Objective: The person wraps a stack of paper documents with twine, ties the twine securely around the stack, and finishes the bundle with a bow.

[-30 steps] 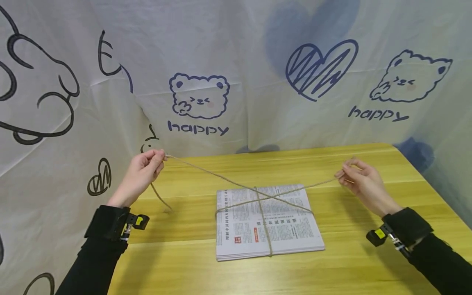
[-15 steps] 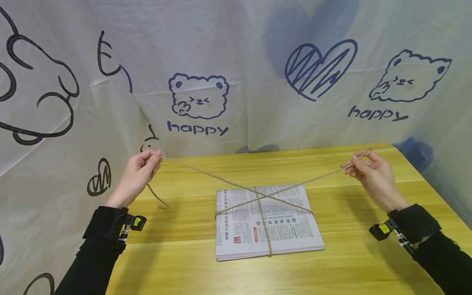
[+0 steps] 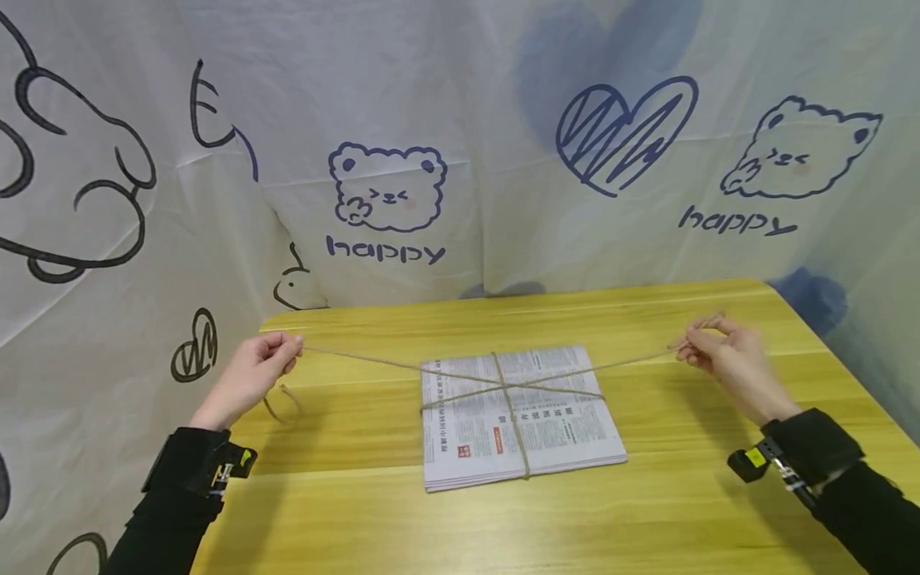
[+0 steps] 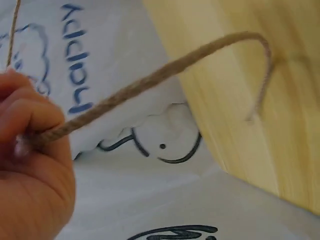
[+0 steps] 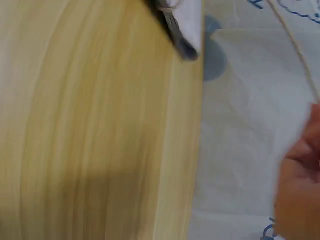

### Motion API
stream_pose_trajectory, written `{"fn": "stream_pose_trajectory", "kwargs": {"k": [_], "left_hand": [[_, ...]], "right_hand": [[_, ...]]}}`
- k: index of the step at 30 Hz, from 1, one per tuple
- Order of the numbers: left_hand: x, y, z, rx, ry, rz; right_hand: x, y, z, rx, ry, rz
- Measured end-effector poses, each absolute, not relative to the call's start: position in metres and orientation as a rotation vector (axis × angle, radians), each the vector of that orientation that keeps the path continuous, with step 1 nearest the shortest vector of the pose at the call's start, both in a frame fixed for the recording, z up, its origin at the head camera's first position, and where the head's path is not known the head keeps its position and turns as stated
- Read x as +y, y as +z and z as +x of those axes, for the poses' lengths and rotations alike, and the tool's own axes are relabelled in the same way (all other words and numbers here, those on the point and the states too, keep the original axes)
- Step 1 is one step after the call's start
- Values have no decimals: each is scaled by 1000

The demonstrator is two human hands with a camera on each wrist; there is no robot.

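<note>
A folded stack of newspapers (image 3: 553, 435) lies on the table, bound with brown twine (image 3: 374, 358). One strand runs lengthwise over the stack, and two more cross each other on top, near that strand. At the left, my left hand (image 3: 247, 375) pinches one end of the twine; the left wrist view shows a loose twine tail (image 4: 160, 75) curving out of the fist. My right hand (image 3: 740, 367) pinches the other end at the right, its tip poking up past the fingers. Both ends stretch almost straight from the stack. The stack's underside is hidden.
The yellow wood-grain table (image 3: 345, 511) ends at a white cloth (image 3: 503, 96) printed with bears, hearts and lettering, which hangs behind and at both sides. A black strap with a small camera (image 3: 233, 461) sits on each wrist.
My left hand has moved down and slightly left; my right hand went right, then a little lower. The twine crossing now lies flatter over the lengthwise strand, and the stack has shifted slightly away.
</note>
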State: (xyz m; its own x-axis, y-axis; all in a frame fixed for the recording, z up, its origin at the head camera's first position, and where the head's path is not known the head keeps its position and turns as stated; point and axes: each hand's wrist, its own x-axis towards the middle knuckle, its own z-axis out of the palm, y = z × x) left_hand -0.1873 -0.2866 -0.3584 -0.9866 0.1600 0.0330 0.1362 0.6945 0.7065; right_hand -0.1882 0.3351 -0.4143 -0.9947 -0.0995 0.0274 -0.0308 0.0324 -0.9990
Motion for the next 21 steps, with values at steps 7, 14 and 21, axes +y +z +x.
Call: {"fn": "stream_pose_trajectory", "kwargs": {"k": [7, 14, 21], "left_hand": [[-246, -394, -184, 2944, 648, 319], [-175, -424, -181, 2968, 461, 881], [-139, -448, -178, 2942, 212, 1077]], "right_hand": [[322, -430, -193, 2901, -964, -171], [267, -446, -192, 2945, -839, -904], [239, -462, -193, 2880, -584, -1211]]}}
